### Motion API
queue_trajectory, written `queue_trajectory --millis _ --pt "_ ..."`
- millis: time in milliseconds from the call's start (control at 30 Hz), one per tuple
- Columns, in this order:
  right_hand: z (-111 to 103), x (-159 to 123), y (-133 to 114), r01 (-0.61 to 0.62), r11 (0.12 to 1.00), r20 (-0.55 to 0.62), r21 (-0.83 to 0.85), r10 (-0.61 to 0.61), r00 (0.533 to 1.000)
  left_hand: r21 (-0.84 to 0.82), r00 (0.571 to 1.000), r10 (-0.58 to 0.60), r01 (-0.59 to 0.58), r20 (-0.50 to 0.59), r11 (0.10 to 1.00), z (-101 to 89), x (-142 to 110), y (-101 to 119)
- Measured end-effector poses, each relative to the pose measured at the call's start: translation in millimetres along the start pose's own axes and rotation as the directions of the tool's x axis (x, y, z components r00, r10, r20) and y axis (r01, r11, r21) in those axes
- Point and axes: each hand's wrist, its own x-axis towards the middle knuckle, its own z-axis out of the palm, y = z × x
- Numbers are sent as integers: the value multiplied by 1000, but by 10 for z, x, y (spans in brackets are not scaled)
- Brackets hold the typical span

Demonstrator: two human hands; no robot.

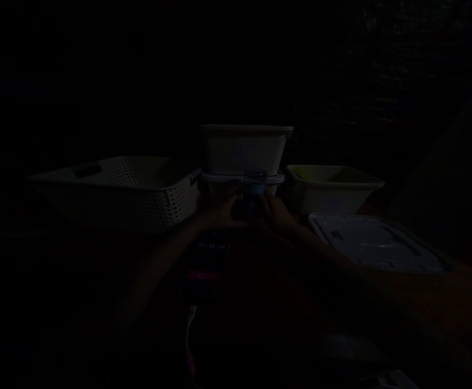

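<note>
Basket (171, 208): one; tubs (244, 151): three; loose lid (371, 240): one; bluish container (254, 188), phone (206, 262), cable (188, 327): one each.

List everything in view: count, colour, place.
Very dark; some things may be hidden.
Container: one, clear and blue, between hands.
Basket: one, whitish, left.
Stacked tubs: two, whitish, centre.
Separate tub: one, whitish, right.
Flat lid: one, pale, right foreground.
Phone: one, dark, front centre.
Cable: one, white, at phone's near end.
Table: one, brownish, underneath.
Unclear item: at least one, pale, bottom right edge.
Left hand: one, dim, container's left side.
Right hand: one, dim, container's right side.
</note>
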Motion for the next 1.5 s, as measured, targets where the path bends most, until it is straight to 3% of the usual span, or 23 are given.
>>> queue_trajectory --millis 233,567,700,1000,1333,1500 --pt "-11 -10 -25 2 1000 7 -6 -2 1000 -105 999 -24 29 48 994 -63 21 -41" --pt "-12 -11 -45 41 999 4 4 -41 999 -55 996 -85 86 11 995 -23 -30 80" --pt "-8 -18 -30 22 1000 9 21 -22 1000 5 998 -58 59 -33 998 -9 -32 139" --pt "-8 -4 -14 4 1000 19 15 -4 1000 -53 995 -97 97 0 994 -31 -12 47" --pt "-41 -1 -18 58 981 77 186 -74 994 87 994 -97 102 -56 991 -15 -32 110" --pt "-63 21 -21 67 981 83 184 -83 993 103 995 -66 74 -80 992 -1 -22 100"
